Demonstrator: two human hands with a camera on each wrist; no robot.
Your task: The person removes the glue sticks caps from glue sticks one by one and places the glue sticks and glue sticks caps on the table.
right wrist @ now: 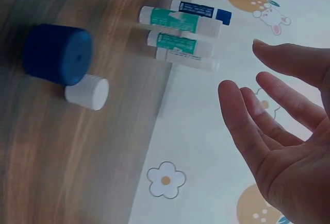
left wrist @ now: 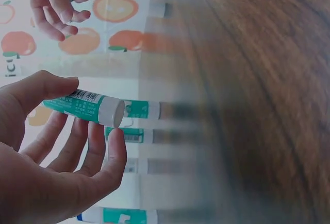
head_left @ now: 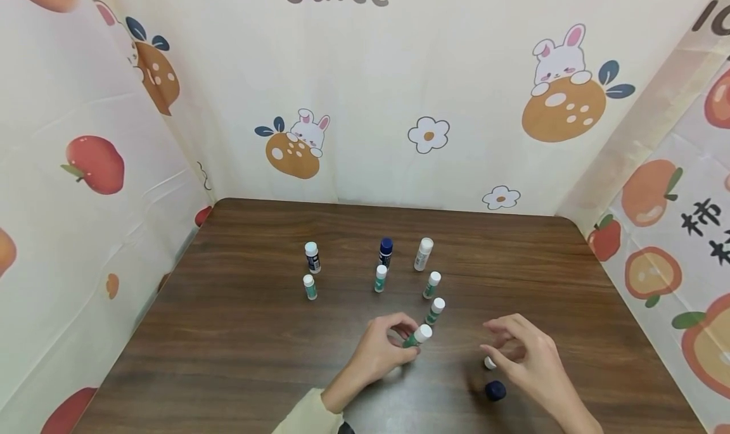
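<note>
My left hand pinches a green glue stick with a white cap, thumb on one side and fingers on the other. The stick is tilted, its capped end toward the right in the head view. Just behind it stands another green glue stick. My right hand hovers at the right with fingers loosely bent and nothing between them. By it on the table lie a small white cap and a larger navy cap; in the head view the right hand partly covers the white one.
Farther back stand several upright sticks: a navy-capped one, a white one, a white-capped navy one and green ones. Printed curtains enclose the brown table at its back and sides.
</note>
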